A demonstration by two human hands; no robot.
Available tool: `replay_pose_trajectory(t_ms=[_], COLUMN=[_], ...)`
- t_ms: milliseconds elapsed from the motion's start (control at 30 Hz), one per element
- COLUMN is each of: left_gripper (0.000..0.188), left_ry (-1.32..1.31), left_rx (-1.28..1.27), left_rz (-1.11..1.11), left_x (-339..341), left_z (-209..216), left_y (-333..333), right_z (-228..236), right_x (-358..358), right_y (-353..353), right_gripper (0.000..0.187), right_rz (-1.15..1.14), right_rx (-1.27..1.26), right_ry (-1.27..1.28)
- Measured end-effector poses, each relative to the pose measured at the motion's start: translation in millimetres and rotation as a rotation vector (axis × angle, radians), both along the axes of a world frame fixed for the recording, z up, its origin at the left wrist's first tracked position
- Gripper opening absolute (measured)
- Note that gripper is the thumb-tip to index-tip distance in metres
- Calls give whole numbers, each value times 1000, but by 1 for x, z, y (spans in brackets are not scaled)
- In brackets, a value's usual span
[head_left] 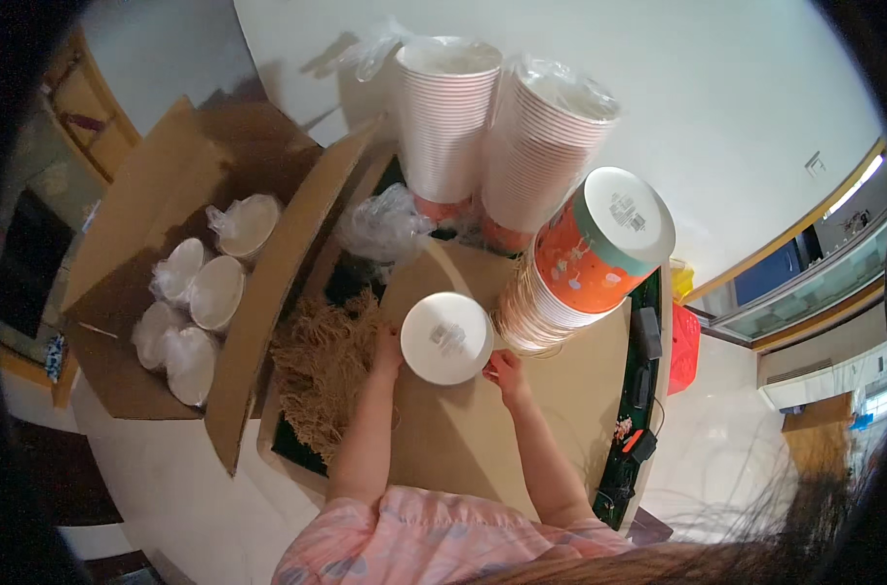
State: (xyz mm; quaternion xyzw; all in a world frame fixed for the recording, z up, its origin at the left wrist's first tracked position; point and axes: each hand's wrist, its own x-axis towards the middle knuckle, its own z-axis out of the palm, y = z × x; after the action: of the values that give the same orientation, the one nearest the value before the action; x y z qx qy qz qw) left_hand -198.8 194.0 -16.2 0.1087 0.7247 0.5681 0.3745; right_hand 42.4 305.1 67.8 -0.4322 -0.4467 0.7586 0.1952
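Note:
A white paper tub [447, 338] is bottom up in front of me, its round base facing the camera. At its left side is my left hand [389, 349], closed against the tub, with some fingers hidden behind it. My right hand [505, 373] is beside the tub's lower right edge, fingers curled together in a pinch; what is in them is too small to make out. Left of my left forearm lies a heap of tan jute twine [322, 366]. Just right of the tub leans a stack of upturned paper tubs [585, 263], the top one orange and green.
Two tall stacks of paper tubs, the left [447, 122] and right [551, 132], stand in plastic at the back. Crumpled clear plastic [385, 222] lies before them. An open cardboard box [102, 283] with several wrapped tubs is at left. Black adapters [645, 331] line the table's right edge.

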Motion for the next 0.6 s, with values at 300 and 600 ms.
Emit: replay_pose_trajectory(t_ms=[300,600], left_gripper=[44,33], left_ry=[-442,2], left_rx=[384,110], left_rz=[-70,93], left_x=[51,20], left_z=[88,8], left_y=[-8,-1], right_z=[-1,0], right_x=[18,6], right_y=[4,-2], right_gripper=[20,15], right_rz=[-25,31], right_rx=[9,61], right_ry=[18,89])
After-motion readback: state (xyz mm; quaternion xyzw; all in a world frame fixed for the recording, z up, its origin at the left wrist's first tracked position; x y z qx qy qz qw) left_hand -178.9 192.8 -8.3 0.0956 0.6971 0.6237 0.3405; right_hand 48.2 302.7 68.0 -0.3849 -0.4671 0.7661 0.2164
